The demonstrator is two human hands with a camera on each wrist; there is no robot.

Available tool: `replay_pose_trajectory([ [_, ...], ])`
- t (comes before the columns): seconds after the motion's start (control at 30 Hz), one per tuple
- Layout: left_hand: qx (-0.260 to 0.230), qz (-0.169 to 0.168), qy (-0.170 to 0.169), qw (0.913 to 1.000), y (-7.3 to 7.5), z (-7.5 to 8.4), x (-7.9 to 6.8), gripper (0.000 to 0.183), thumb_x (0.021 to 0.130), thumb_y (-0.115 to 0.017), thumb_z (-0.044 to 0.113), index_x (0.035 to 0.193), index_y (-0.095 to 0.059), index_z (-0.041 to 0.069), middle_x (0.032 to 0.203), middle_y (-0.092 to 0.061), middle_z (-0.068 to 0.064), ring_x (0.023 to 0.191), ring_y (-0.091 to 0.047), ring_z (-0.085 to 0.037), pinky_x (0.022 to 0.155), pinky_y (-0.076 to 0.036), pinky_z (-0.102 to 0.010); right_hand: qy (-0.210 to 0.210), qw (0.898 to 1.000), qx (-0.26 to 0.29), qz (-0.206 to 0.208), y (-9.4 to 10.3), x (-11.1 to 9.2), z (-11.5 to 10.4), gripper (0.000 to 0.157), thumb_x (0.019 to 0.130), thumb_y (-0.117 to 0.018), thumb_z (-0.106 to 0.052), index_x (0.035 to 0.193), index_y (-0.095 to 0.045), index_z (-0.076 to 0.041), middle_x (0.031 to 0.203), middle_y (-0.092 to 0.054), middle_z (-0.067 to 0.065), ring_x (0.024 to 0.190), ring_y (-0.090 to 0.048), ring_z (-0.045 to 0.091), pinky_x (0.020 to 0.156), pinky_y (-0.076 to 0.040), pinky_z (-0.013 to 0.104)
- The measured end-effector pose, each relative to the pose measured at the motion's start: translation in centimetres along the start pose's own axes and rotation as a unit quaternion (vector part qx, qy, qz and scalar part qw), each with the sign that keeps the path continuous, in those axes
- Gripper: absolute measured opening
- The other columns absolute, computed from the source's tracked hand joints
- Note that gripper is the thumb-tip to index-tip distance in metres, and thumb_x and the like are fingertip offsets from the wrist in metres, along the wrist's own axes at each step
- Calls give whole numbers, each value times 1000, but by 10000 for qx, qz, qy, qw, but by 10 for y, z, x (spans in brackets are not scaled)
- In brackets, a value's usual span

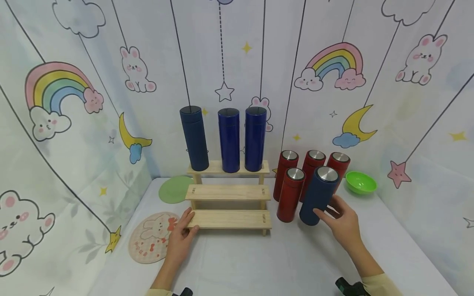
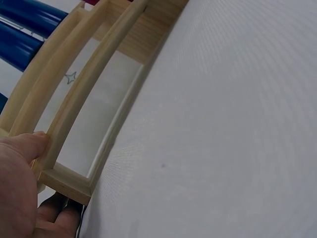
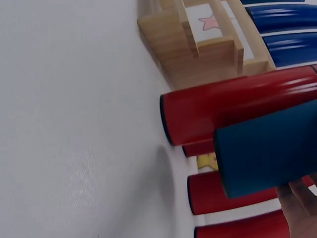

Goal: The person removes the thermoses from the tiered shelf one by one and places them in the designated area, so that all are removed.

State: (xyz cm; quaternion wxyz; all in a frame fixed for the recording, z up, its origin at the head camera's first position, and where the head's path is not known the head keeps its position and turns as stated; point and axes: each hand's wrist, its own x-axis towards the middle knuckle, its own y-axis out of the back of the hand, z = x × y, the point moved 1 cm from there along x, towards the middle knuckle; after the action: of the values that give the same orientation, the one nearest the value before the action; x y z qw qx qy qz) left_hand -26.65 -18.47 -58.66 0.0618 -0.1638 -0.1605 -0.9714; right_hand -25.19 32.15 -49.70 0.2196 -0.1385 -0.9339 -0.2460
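My right hand (image 1: pixel 342 224) holds a matte dark blue vacuum flask (image 1: pixel 319 195) low on its right side, thumb in front. The flask has a silver lid and leans slightly right; in the right wrist view its base (image 3: pixel 225 163) shows in front of the red flasks. My left hand (image 1: pixel 180 238) grips the left end of the lowest step of a three-step wooden rack (image 1: pixel 229 220), with the thumb (image 2: pixel 32 144) on the wood and fingers around the end. On the top step stand one matte dark blue flask (image 1: pixel 195 139) and two glossy blue flasks (image 1: pixel 229 142).
Several red flasks (image 1: pixel 290 197) with silver lids stand between the rack and my right hand. A green bowl (image 1: pixel 361 183) sits behind them at right. Left of the rack lie a green round mat (image 1: pixel 174 190) and a bunny-print mat (image 1: pixel 148 242). A printed curtain (image 1: pixel 237 61) encloses the table.
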Motion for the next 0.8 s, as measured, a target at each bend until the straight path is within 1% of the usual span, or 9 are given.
replay_pose_trajectory([
  [0.07,-9,13,0,10000,0,0,0,52,102,-75,5,152,-59,-4,169,-42,-19,153,-40,-43,106,-40,-12,18,10000,-29,11,1,3,5,66,92,-91,-13,150,-62,-6,134,-71,10,115,-65,-5,97,-57,19],
  [0.17,-84,14,-31,10000,0,0,0,52,102,-75,3,152,-59,-4,169,-41,-19,153,-39,-44,106,-40,-11,27,10000,-69,30,2,8,14,67,92,-90,-12,151,-61,-5,135,-71,14,115,-63,-6,97,-56,18],
  [0.23,-162,-9,-19,9999,0,0,0,52,102,-74,3,152,-59,-4,170,-41,-18,154,-39,-42,106,-39,-11,6,9999,-116,60,2,11,21,66,92,-90,-12,151,-61,-5,135,-70,15,114,-63,-7,96,-56,17],
  [0.4,-255,-68,83,9996,1,1,0,52,103,-74,5,152,-59,-3,170,-41,-15,155,-37,-37,107,-40,-12,-218,9995,-184,116,0,15,34,65,94,-89,-18,150,-60,-2,135,-69,21,113,-61,-8,96,-56,16],
  [0.5,-240,-61,109,9996,1,3,0,51,103,-74,6,152,-60,-3,170,-42,-15,155,-38,-36,108,-41,-15,-384,9991,-146,103,-3,16,43,66,95,-88,-21,150,-59,1,134,-69,22,112,-60,-8,96,-55,16],
  [0.67,-212,-34,123,9997,1,4,0,51,103,-75,5,152,-60,-2,170,-42,-15,155,-39,-38,109,-42,-18,-546,9985,-17,77,-9,17,54,66,97,-86,-22,152,-57,0,136,-68,21,112,-60,-7,96,-55,16],
  [0.8,-280,-65,159,9995,1,4,0,52,103,-74,4,152,-59,-2,170,-41,-15,155,-38,-36,107,-40,-13,-618,9981,22,60,-11,18,59,68,97,-86,-23,154,-56,0,138,-67,21,113,-60,-7,97,-55,16],
])
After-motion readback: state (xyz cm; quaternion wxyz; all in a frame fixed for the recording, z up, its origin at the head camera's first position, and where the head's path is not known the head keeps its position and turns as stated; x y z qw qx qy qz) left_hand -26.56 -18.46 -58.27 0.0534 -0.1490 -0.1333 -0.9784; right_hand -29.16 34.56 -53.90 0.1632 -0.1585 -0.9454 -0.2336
